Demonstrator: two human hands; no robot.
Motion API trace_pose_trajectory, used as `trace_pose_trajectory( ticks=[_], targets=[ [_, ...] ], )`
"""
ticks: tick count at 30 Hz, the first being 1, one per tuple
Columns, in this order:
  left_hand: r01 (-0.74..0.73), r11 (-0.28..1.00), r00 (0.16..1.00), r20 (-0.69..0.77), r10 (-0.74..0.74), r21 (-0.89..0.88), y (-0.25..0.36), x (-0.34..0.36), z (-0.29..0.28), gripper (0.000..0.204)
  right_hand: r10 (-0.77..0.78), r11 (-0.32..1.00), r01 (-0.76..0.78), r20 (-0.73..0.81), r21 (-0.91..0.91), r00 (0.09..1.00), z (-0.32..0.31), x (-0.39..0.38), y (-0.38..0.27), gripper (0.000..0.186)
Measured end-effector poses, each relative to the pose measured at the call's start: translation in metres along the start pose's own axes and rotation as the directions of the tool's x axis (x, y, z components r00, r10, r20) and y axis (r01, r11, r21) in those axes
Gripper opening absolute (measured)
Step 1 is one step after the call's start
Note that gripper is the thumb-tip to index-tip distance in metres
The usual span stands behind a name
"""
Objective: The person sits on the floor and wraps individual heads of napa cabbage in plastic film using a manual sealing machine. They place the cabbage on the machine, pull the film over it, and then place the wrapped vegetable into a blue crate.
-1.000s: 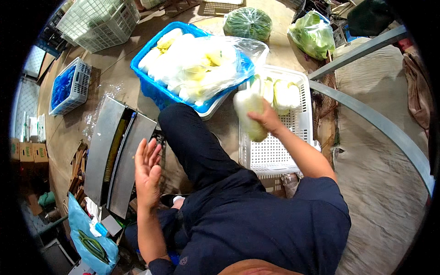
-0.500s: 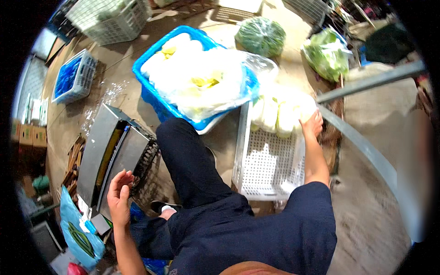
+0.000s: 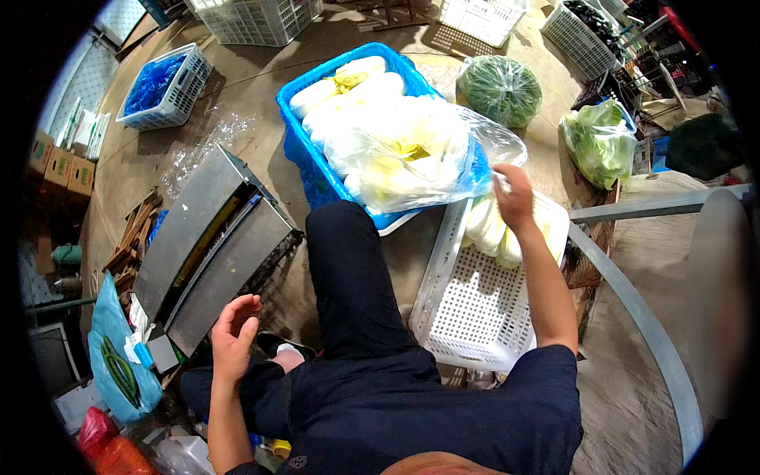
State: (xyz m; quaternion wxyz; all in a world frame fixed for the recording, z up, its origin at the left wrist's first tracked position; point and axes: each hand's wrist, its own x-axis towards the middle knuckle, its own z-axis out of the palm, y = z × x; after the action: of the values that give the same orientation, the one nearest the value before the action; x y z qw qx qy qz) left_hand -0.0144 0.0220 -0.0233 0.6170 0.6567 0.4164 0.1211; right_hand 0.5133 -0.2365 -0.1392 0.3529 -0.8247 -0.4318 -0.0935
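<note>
My right hand (image 3: 516, 196) is over the far end of a white perforated crate (image 3: 467, 317), close to the edge of a clear plastic bag (image 3: 495, 134). Its fingers are bent, with a gap between them and nothing visible in it. Under that hand, several pale Chinese cabbages (image 3: 484, 226) lie side by side in the crate's far end. More Chinese cabbages (image 3: 372, 87) fill a blue-lined basket (image 3: 297, 134) to the left, partly covered by the clear bag. My left hand (image 3: 233, 340) hangs empty beside a grey metal box (image 3: 229, 261), fingers loosely curved and thumb apart.
Bagged greens (image 3: 500, 89) and a bag of leafy vegetables (image 3: 599, 142) sit beyond the crate. A curved metal bar (image 3: 633, 305) stands at right. A crate with blue plastic (image 3: 166, 87) is far left; long green vegetables (image 3: 119, 368) lie on a blue bag (image 3: 103, 317).
My right hand has left the cabbages at the crate's far right and moved left toward the clear bag. The view has shifted; my left hand stays empty.
</note>
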Motion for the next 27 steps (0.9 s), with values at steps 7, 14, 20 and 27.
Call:
trace_pose_trajectory(
  ticks=[7, 14, 20, 27],
  targets=[
    [-0.116, 0.958, 0.993, 0.011, 0.117, 0.264, 0.021, -0.021, -0.020, 0.042, -0.001, 0.966, 0.174, 0.664, -0.194, 0.748, 0.157, 0.073, -0.010, 0.031],
    [-0.042, 0.991, 0.952, -0.306, 0.002, -0.125, -0.046, -0.054, -0.055, 0.040, 0.314, 0.921, 0.183, 0.933, -0.344, 0.173, 0.209, 0.103, 0.014, 0.062],
    [0.071, 0.987, 0.945, -0.308, -0.114, -0.146, -0.045, -0.053, -0.058, 0.039, 0.312, 0.931, 0.126, 0.926, -0.342, 0.213, 0.193, 0.101, 0.002, 0.067],
    [-0.006, 0.986, 0.970, -0.239, -0.035, -0.169, -0.040, -0.034, -0.060, 0.038, 0.274, 0.942, 0.103, 0.910, -0.319, 0.312, 0.182, 0.090, -0.011, 0.072]
  ],
)
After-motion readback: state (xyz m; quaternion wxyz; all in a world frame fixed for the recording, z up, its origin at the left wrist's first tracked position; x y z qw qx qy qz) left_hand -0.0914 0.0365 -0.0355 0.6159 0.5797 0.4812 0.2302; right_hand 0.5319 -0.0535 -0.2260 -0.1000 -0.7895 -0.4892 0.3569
